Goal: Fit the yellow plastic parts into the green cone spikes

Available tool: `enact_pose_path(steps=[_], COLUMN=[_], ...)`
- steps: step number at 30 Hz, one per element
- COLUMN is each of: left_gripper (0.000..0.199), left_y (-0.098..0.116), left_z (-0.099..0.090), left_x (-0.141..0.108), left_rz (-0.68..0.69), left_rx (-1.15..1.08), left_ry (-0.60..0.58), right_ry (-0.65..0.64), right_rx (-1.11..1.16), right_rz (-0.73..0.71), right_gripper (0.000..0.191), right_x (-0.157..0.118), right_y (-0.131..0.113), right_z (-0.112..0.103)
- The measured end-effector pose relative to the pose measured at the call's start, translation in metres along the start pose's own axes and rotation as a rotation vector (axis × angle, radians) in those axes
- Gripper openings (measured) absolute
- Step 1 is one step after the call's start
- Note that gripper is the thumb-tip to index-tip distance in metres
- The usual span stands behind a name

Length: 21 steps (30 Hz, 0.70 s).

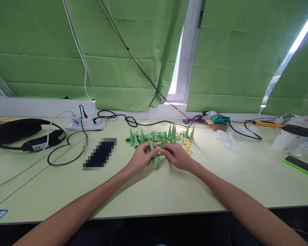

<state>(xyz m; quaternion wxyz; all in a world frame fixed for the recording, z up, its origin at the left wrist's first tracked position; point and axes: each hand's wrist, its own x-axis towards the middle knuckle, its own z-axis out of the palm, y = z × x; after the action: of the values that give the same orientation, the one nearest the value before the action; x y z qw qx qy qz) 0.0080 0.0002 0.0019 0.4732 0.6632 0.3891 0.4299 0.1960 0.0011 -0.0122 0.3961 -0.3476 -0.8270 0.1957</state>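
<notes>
My left hand [140,156] is closed around a green plastic cone-shaped spike [156,159], its tip pointing up and its wide base toward me. Close beside it, my right hand [179,157] has thumb and fingers pinched together near the spike's side; what they pinch is too small to make out. Just behind both hands lies a heap of similar green spikes [143,137], some standing upright and some on their sides. Small yellowish pegs [188,145] are scattered among them, mostly to the right. My fingers hide part of the heap.
To the left are a black headset [42,141], a power strip [86,125] and a pixelated dark object [100,154]. On the right stand a lidded paper cup [289,140], a green-edged phone [303,165], plastic wrap [227,139] and a small cardboard box [217,125]. Cables run along the back.
</notes>
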Motion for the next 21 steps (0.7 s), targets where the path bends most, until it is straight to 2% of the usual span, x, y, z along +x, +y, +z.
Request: enact_pose_path(steps=[5,14,21], left_gripper=[0.037,0.039,0.035], left_y=[-0.0036,-0.0061,-0.0008], left_z=[-0.0003,-0.0005,-0.0005], left_x=[0.0007,0.0014,-0.0016], left_rz=[0.005,0.009,0.156], left_rx=[0.003,-0.011,0.193], left_ry=[-0.016,-0.044,-0.032], right_ry=[0.014,-0.003,-0.032], right_rx=[-0.05,-0.093,-0.104], right_rz=[-0.021,-0.021,0.015], right_gripper=[0.041,0.049,0.053], right_x=[0.0002,0.0005,0.0003], right_y=[0.0031,0.0055,0.0063], right_z=[0.0013,0.002,0.0016])
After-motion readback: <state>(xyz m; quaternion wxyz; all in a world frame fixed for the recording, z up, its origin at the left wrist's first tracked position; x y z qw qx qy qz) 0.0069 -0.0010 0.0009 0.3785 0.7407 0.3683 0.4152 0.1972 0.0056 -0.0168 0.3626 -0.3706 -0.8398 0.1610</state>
